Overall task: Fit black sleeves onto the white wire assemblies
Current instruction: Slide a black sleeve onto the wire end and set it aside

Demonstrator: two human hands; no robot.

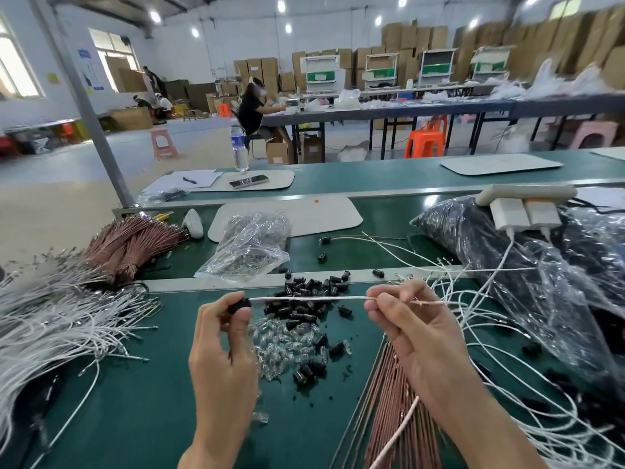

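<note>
Spanning both hands, white wire (309,298) is taut, level; left hand (221,336) pinches black sleeve (238,306) at its end, right hand (411,328) pinches wire.

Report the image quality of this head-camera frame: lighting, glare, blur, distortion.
Head view: even overhead lighting with soft shadows; glare on the clear plastic bag and the black bag; wide-angle bending curves the bench edge and grey post; stacked cartons at upper right are smeared; left hand, right hand and white wire are sharp.
</note>
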